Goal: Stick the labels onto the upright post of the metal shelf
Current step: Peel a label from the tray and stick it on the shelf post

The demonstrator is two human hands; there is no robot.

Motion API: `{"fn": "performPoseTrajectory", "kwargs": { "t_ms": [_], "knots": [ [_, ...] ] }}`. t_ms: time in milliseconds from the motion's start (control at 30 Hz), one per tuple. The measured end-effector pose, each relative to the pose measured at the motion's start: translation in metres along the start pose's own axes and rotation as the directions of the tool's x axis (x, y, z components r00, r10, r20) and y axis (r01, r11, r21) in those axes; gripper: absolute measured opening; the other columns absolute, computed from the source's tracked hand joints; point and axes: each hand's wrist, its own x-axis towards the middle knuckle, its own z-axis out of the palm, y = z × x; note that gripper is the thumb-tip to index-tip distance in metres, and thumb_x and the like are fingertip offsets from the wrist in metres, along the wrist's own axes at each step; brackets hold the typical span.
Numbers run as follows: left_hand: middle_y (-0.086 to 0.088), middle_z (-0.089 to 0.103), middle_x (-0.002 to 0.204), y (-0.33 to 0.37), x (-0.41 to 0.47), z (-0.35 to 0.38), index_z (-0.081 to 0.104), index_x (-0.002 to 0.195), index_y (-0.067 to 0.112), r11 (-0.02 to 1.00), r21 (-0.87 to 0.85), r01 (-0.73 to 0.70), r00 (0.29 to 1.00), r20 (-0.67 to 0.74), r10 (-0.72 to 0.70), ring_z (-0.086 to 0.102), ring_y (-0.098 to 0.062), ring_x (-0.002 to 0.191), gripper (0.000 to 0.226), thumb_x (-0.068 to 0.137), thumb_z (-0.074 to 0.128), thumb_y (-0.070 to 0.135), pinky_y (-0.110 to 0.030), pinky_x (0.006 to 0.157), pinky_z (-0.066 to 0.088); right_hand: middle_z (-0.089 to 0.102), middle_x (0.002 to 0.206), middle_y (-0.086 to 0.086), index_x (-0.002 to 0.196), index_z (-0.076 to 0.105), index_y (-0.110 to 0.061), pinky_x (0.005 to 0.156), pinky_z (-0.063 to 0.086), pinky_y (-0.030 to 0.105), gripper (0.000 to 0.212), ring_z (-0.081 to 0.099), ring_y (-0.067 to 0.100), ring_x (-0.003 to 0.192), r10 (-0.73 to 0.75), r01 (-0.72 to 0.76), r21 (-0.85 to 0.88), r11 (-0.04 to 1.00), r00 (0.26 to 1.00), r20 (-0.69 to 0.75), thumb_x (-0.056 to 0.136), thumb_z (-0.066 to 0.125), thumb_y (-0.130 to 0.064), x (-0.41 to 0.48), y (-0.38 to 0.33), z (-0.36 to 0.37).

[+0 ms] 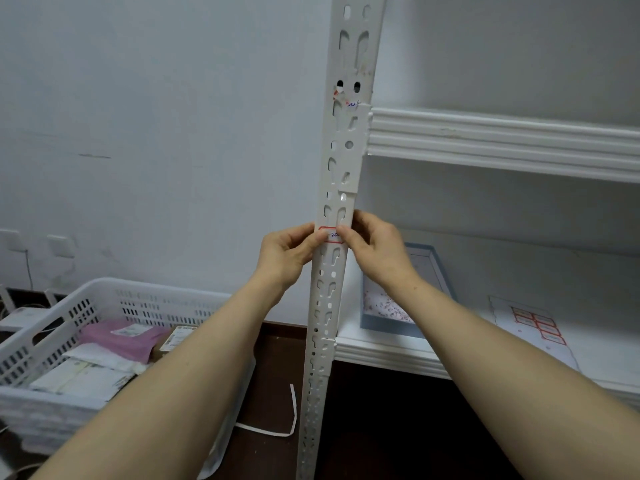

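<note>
One label [331, 234] crosswise on upright post [355, 164]

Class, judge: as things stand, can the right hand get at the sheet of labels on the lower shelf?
Probably yes. The sheet of labels lies uncovered on the shelf, right of the post, with nothing between it and the right hand, which first must leave the label it pinches.

2 hands [287, 254], 1 post [341, 157]
</note>
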Motion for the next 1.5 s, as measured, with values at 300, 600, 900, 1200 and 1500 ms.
{"fn": "performPoseTrajectory", "kwargs": {
  "t_ms": [300, 600, 900, 1200, 1500],
  "knots": [
    [0.01, 0.072, 0.084, -0.006, -0.002, 0.012, 0.071, 0.093, 0.023, 0.98, 0.164, -0.115, 0.986, -0.101, 0.133, 0.068, 0.001, 0.079, 0.02, 0.075, 0.078, 0.018, -0.013, 0.073, 0.053, 0.068, 0.115, 0.002, 0.122, 0.061, -0.015, 0.095, 0.05, 0.028, 0.052, 0.062, 0.014, 0.111, -0.011, -0.007, 0.212, 0.977, 0.996, 0.084, 0.074, 0.041, -0.011, -0.008, 0.0, -0.004],
    [0.004, 0.074, 0.097, -0.005, -0.003, -0.003, 0.07, 0.106, 0.012, 1.0, -0.025, -0.001, 1.0, 0.016, 0.001, 0.068, -0.008, 0.095, 0.027, 0.079, 0.072, 0.012, -0.021, 0.087, 0.053, 0.07, 0.108, -0.005, 0.119, 0.063, -0.018, 0.088, 0.052, 0.02, 0.037, 0.065, 0.004, 0.099, -0.019, 0.008, 0.224, 0.975, 0.999, 0.048, 0.083, 0.07, -0.013, -0.009, 0.001, -0.003],
    [-0.006, 0.071, 0.107, -0.004, 0.005, -0.006, 0.065, 0.115, 0.001, 0.984, -0.132, 0.121, 0.992, -0.019, -0.124, 0.068, -0.009, 0.094, 0.038, 0.081, 0.069, 0.018, -0.022, 0.083, 0.055, 0.069, 0.099, -0.012, 0.111, 0.066, -0.021, 0.089, 0.051, 0.02, 0.024, 0.065, 0.003, 0.097, -0.012, 0.006, 0.2, 0.98, 0.999, 0.033, 0.088, 0.064, -0.015, -0.005, -0.001, -0.005],
    [0.006, 0.074, 0.087, -0.003, 0.0, 0.002, 0.072, 0.101, 0.012, 0.996, -0.078, 0.045, 0.995, -0.086, -0.052, 0.069, -0.004, 0.088, 0.021, 0.082, 0.069, 0.021, -0.024, 0.088, 0.053, 0.072, 0.097, -0.005, 0.105, 0.069, -0.02, 0.087, 0.054, 0.036, 0.027, 0.067, 0.009, 0.091, 0.017, -0.014, 0.031, 0.999, 0.997, -0.071, 0.084, 0.065, -0.034, -0.002, -0.003, 0.001],
    [0.008, 0.075, 0.08, -0.004, -0.004, 0.001, 0.072, 0.087, 0.016, 0.994, -0.102, 0.037, 0.999, -0.03, -0.04, 0.07, -0.003, 0.084, 0.015, 0.091, 0.058, 0.019, -0.015, 0.076, 0.054, 0.071, 0.104, -0.002, 0.111, 0.064, -0.022, 0.085, 0.055, 0.042, 0.032, 0.067, 0.015, 0.093, -0.02, 0.014, -0.074, 0.997, 0.996, -0.084, 0.083, 0.064, -0.039, -0.003, 0.0, 0.007]
  ]
}}
